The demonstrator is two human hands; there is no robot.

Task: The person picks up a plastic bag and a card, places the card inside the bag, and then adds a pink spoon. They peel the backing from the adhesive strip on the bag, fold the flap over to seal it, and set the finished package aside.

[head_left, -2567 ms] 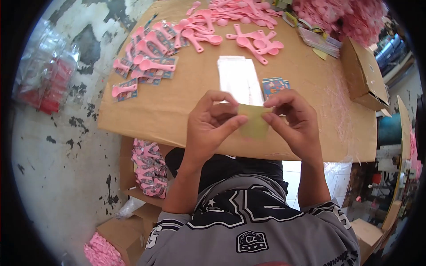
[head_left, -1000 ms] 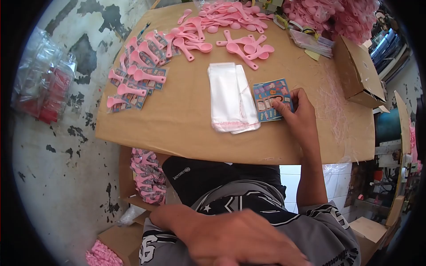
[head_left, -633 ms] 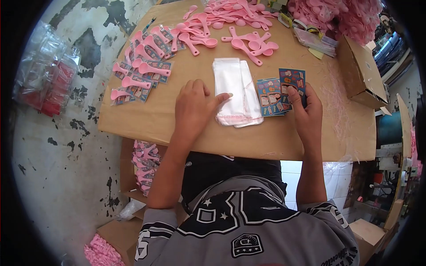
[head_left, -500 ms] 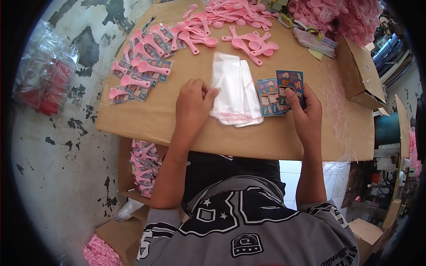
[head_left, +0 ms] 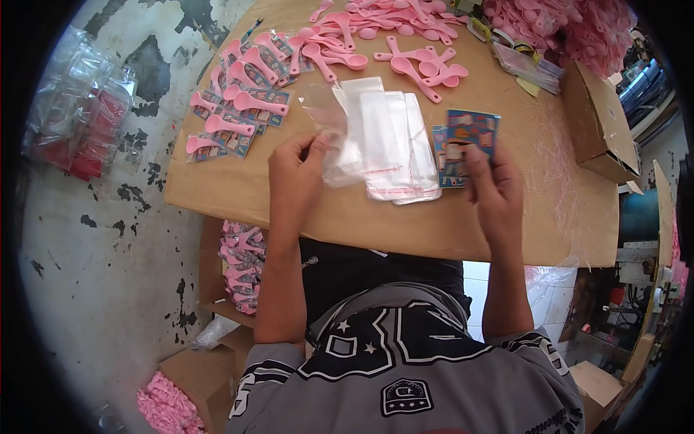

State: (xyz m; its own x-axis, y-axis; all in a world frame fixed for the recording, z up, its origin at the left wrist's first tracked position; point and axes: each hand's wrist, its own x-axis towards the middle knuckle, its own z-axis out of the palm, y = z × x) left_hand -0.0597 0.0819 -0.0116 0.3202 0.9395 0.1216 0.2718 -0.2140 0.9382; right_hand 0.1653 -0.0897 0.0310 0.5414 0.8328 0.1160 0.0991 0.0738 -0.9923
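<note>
Pinched in the fingers of my left hand (head_left: 298,165) is a clear plastic bag (head_left: 323,108), partly lifted at the left side of a stack of clear bags (head_left: 396,134). The stack lies on the brown-covered table (head_left: 347,217), its sealing strips toward me. My right hand (head_left: 496,184) grips a blue printed card (head_left: 473,124) between thumb and fingers. More printed cards (head_left: 450,172) lie beneath and beside it, just right of the bags. The fingers behind the card are hidden.
Pink measuring spoons (head_left: 416,65) lie beyond the bags, with a larger pile (head_left: 390,14) behind. Spoons on printed cards (head_left: 253,103) overlap at the left. A cardboard box (head_left: 596,119) stands at the right edge, near loose pink strands (head_left: 553,159). Below the table, a box holds packed spoons (head_left: 242,267).
My left hand has drawn a clear bag off the stack, moving left. My right hand's card has shifted slightly over the other cards. The whole view has moved a little.
</note>
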